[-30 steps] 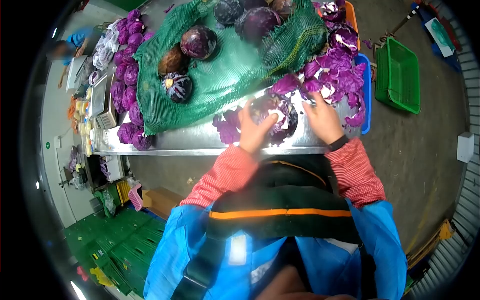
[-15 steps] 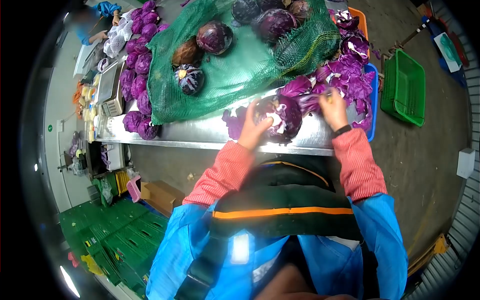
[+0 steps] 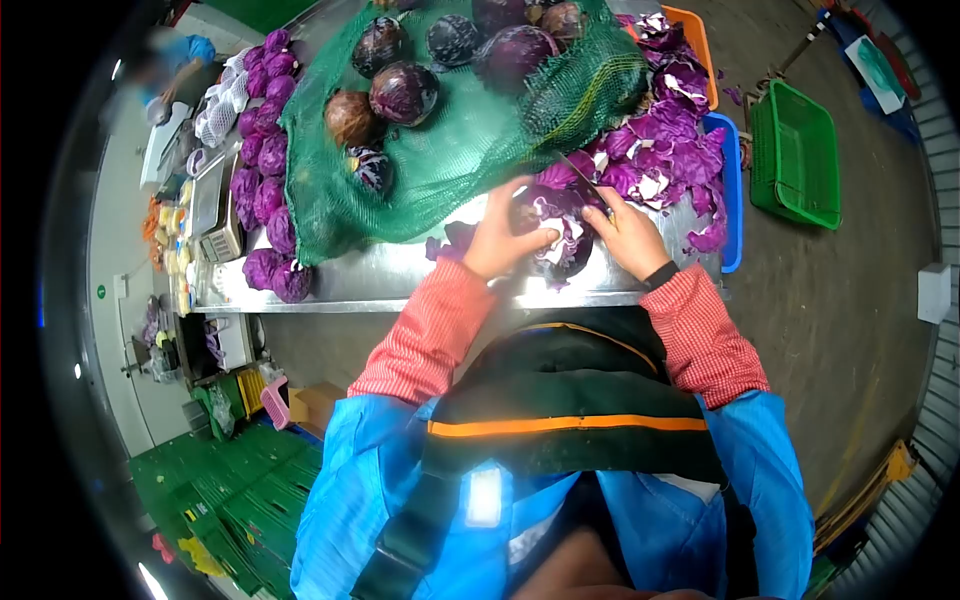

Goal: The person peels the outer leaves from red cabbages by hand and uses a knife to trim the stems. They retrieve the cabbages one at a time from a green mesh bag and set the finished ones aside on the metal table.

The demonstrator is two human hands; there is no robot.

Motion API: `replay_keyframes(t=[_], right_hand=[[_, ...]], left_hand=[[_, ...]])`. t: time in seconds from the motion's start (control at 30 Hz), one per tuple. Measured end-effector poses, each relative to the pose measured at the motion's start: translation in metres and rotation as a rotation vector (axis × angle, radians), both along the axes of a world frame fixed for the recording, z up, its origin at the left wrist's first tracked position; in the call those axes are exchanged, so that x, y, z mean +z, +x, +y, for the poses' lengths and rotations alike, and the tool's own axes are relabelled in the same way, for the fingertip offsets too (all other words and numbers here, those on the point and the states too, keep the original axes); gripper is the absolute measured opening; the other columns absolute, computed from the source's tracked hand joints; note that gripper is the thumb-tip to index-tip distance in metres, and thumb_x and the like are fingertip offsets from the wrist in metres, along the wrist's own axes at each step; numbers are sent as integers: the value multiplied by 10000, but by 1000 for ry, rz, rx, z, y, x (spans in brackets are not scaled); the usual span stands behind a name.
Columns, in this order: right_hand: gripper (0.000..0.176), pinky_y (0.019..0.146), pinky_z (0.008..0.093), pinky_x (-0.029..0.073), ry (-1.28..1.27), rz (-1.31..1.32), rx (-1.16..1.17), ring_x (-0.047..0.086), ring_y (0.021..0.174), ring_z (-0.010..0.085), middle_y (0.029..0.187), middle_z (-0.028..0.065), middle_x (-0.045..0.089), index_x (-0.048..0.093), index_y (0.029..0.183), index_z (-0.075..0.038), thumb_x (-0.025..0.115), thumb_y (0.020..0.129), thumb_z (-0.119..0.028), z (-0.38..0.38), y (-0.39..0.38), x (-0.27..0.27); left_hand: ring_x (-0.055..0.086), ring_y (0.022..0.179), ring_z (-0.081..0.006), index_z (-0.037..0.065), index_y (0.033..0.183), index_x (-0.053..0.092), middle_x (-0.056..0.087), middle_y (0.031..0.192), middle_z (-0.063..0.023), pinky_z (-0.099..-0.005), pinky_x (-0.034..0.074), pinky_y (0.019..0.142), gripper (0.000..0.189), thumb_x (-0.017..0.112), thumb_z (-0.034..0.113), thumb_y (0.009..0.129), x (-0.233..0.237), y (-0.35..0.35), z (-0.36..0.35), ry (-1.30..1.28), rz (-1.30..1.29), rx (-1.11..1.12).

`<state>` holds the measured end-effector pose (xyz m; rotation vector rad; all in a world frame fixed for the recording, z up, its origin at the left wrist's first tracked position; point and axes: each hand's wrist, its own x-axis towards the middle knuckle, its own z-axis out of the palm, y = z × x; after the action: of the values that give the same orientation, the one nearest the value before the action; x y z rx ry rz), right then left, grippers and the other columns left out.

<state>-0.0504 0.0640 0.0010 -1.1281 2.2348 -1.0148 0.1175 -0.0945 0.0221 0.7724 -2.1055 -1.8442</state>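
A red cabbage (image 3: 568,262) with pale cut patches rests near the front edge of the steel table (image 3: 400,285). My left hand (image 3: 503,238) is closed around its left side, thumb across the front. On the cabbage's right side is my right hand (image 3: 632,238), gripping a small knife (image 3: 580,172) whose dark blade points up and left; the handle is mostly hidden in the fingers. Loose purple leaves (image 3: 690,160) lie heaped just beyond my right hand. Behind the cabbage spreads a green mesh sack (image 3: 450,150) with several untrimmed cabbages (image 3: 404,93) on it.
Trimmed cabbages (image 3: 270,200) line the table's left, beside a scale (image 3: 215,215). At the right edge stand a blue crate (image 3: 733,200) and an orange crate (image 3: 697,30). A green basket (image 3: 797,160) sits on the floor. Another person (image 3: 180,75) works at far left.
My right hand has come back left from the leaf heap to the cabbage; the leaf strip it was pulling is no longer in it. The left hand stays on the cabbage. The view has shifted slightly.
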Motion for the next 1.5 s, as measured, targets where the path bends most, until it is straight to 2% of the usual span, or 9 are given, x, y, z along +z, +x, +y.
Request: replay_keyframes(t=[0.2, 0.53, 0.6, 0.7, 0.77, 0.83, 1.13, 1.3, 1.5], right_hand=[[198, 514, 464, 505, 50, 424, -78, 636, 610, 375, 781, 179, 616, 585, 1053, -133, 527, 982, -308, 31, 20, 39], [232, 479, 442, 496, 214, 570, -86, 650, 606, 359, 746, 186, 626, 621, 955, -83, 491, 990, -272, 34, 6, -34], [344, 602, 507, 497, 314, 122, -376, 650, 705, 427, 744, 237, 664, 590, 1051, -29, 428, 1026, -331, 38, -56, -27], [336, 624, 536, 483, 12, 156, -207, 649, 744, 439, 777, 234, 667, 562, 1062, -41, 432, 1020, -349, 27, -61, 10], [339, 653, 539, 490, 176, 91, -89, 644, 757, 448, 825, 230, 673, 566, 1173, -95, 459, 1001, -367, 3, -19, 39], [204, 569, 490, 504, 69, 382, -21, 645, 668, 395, 763, 175, 656, 546, 985, -82, 539, 968, -285, 0, 8, 34], [187, 480, 410, 521, 145, 537, -21, 644, 554, 309, 682, 130, 617, 555, 887, -106, 573, 950, -281, 23, 5, -10], [315, 627, 551, 481, 227, 156, -159, 637, 704, 464, 756, 246, 661, 560, 1114, -32, 487, 1003, -317, 19, -56, 3], [427, 553, 439, 466, -156, -74, -191, 639, 598, 347, 632, 157, 613, 546, 1133, -66, 712, 838, -326, -23, -6, 8]], left_hand=[[602, 1068, -270, -7, 1319, 441, 432, 1256, -206, -378, 529, 892, 883, 881, 403, 673, 13, -17, 13, -234, -282, 136], [489, 1156, -303, 36, 1280, 479, 471, 1216, -194, -386, 409, 1016, 804, 843, 396, 659, 25, -39, 42, 7, -183, 353], [502, 1161, -302, 43, 1277, 506, 495, 1220, -185, -385, 409, 1018, 776, 838, 381, 662, 5, -27, 43, -96, -137, 332], [521, 1142, -295, 41, 1277, 518, 506, 1228, -182, -379, 421, 1009, 748, 832, 360, 678, 2, -24, 39, -142, -120, 299], [526, 1134, -290, 39, 1274, 522, 510, 1224, -178, -376, 423, 1009, 740, 831, 359, 684, 19, -35, 37, -68, -153, 314], [549, 1095, -264, 32, 1267, 524, 514, 1221, -167, -361, 442, 988, 726, 833, 361, 699, 15, -36, 35, 10, -112, 335], [555, 1075, -268, 36, 1254, 529, 513, 1205, -171, -368, 455, 962, 709, 832, 353, 697, 12, -39, 35, -21, -200, 399], [513, 1126, -295, 50, 1249, 534, 499, 1204, -176, -382, 419, 997, 687, 823, 332, 693, 0, -27, 36, -157, -110, 330], [517, 1116, -263, 52, 1266, 518, 481, 1215, -149, -364, 423, 993, 680, 816, 278, 698, -2, -20, 31, -128, -73, 257]])
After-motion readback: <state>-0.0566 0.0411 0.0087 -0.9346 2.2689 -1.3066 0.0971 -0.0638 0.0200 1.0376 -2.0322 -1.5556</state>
